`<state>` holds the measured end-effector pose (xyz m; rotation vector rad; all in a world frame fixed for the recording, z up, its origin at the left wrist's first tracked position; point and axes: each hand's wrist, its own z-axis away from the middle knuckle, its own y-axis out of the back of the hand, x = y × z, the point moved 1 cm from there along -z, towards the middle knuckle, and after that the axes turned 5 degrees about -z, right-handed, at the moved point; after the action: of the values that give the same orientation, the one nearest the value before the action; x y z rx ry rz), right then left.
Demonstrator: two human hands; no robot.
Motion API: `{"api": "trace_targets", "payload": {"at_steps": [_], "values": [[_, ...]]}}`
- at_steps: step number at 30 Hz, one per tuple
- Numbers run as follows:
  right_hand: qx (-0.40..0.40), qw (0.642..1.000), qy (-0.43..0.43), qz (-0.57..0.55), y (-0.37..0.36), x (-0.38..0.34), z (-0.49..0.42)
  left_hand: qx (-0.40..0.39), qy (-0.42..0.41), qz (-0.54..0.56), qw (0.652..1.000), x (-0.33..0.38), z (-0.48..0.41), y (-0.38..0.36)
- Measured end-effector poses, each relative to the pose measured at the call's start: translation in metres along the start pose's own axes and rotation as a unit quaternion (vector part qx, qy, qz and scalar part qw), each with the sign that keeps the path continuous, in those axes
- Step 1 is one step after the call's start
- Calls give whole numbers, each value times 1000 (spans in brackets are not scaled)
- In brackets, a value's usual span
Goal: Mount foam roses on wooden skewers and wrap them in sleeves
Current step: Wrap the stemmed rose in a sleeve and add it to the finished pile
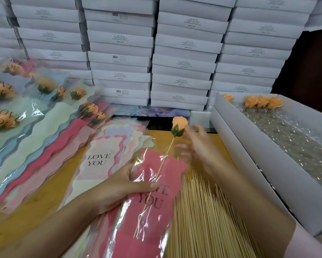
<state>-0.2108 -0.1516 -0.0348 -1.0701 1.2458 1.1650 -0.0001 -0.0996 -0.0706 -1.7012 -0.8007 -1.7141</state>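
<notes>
- Over pink sleeve [156,211], left hand [123,185] pinches skewer [164,161], rose [179,123] on top, likely lining up for wrapping.
- Right hand [197,144] blurred beside rose, fingers loose, holding nothing.
- Spare skewers [203,211] piled alongside.

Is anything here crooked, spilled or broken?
Nothing looks wrong. The orange rose sits straight on its skewer, which the left hand pinches over a pink sleeve. Only the right hand is blurred.
</notes>
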Motion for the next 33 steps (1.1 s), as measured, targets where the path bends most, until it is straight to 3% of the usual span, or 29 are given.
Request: {"api": "trace_targets", "payload": {"at_steps": [9,19,33], "values": [[18,996,78,33,2,-1,4,96,84,-9,992,-6,2,1],[-18,992,97,77,-1,-2,7,31,36,-21,999,0,1,-1],[-116,982,132,63,-11,-3,13,90,43,40,994,1,-2,-2]]}}
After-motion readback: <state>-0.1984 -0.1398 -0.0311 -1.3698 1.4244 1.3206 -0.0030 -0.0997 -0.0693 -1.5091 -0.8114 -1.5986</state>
